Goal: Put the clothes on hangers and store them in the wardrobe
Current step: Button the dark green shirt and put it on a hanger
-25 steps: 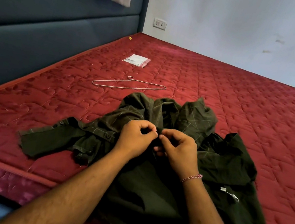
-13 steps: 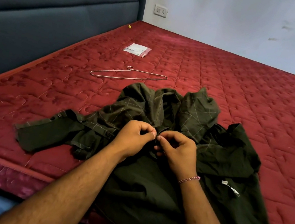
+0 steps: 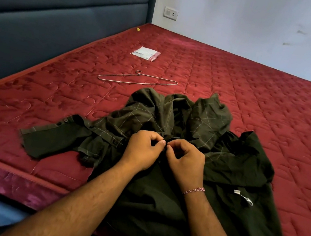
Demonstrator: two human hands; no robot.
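Both hands are down on the dark green shirt (image 3: 170,120), which lies crumpled across the near edge of the bed (image 3: 257,98), its hem spilling off toward the viewer. The left hand (image 3: 142,151) and the right hand (image 3: 186,160) are drawn together, fingertips almost meeting, each pinching the cloth at the front placket. It looks like a button is being worked, though the button itself is hidden between the fingers. Now the one that matters: the wire hanger (image 3: 136,78) lies flat on the bed, beyond the shirt and off to the left, well apart from both hands. Its long axis runs left to right, hook pointing away toward the far side. The left hand is the nearer one, so that's the likely reach, straight ahead past the collar. No wardrobe in view.
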